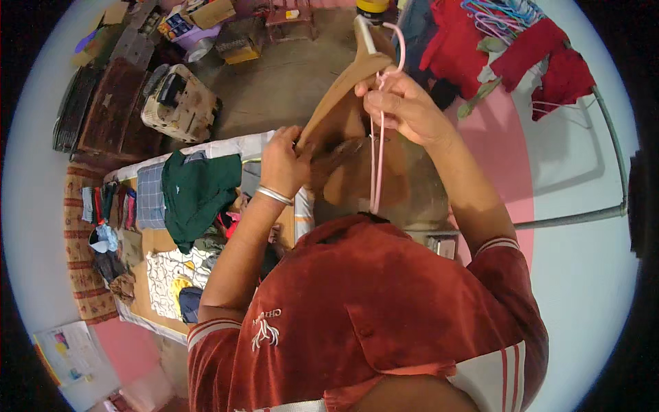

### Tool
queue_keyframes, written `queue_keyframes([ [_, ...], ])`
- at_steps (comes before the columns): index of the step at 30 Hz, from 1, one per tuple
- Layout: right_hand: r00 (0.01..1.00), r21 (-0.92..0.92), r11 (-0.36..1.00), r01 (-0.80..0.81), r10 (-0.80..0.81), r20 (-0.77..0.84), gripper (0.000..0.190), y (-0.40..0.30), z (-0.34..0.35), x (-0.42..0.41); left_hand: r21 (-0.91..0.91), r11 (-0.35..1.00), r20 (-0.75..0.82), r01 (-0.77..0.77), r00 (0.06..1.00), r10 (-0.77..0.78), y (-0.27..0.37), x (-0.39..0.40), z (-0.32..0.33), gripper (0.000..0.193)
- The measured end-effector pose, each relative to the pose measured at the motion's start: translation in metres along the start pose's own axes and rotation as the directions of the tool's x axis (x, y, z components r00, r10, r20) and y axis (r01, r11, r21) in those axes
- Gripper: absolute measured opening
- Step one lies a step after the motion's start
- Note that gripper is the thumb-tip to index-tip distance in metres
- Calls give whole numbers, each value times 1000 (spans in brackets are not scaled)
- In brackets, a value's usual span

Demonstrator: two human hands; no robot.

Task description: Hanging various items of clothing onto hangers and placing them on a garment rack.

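Note:
My right hand is closed around a pink clothes hanger near its hook, which curves up above my fingers. A tan garment stretches between both hands, and its upper end passes close behind the hook. My left hand grips the garment's lower left edge, with a bangle on the wrist. A white strip, whose nature I cannot tell, shows at the garment's top. Whether any part of the hanger is inside the garment is unclear.
At left, a bed bears a dark green shirt, a checked pillow and several folded clothes. A suitcase stands beyond it. Upper right, red clothes and several hangers hang by a metal rail.

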State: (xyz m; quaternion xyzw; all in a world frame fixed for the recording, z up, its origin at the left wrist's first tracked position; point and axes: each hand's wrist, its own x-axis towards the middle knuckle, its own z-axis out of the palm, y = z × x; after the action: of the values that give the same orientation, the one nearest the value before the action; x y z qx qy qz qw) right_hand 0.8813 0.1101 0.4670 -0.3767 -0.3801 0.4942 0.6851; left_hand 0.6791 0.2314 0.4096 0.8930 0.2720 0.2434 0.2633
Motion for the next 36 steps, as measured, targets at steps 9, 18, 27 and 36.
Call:
queue_keyframes([
  [9, 943, -51, 945, 322, -325, -70, 26, -24, 33, 60, 27, 1000, -257, -6, 966, 13, -6, -4, -25, 28],
  [18, 873, -255, 889, 380, -436, -219, 20, 46, 40, 80, -258, 962, -239, -87, 971, 24, 0, -32, -39, 42],
  [27, 965, 23, 986, 163, -155, -213, 11, 24, 19, 86, -573, 654, 175, 494, 853, -491, -135, -143, 69, 50],
  [36, 962, 38, 980, -195, 198, -185, 19, 67, 16, 50, -607, 691, 163, 392, 913, -375, -80, -114, -100, 18],
])
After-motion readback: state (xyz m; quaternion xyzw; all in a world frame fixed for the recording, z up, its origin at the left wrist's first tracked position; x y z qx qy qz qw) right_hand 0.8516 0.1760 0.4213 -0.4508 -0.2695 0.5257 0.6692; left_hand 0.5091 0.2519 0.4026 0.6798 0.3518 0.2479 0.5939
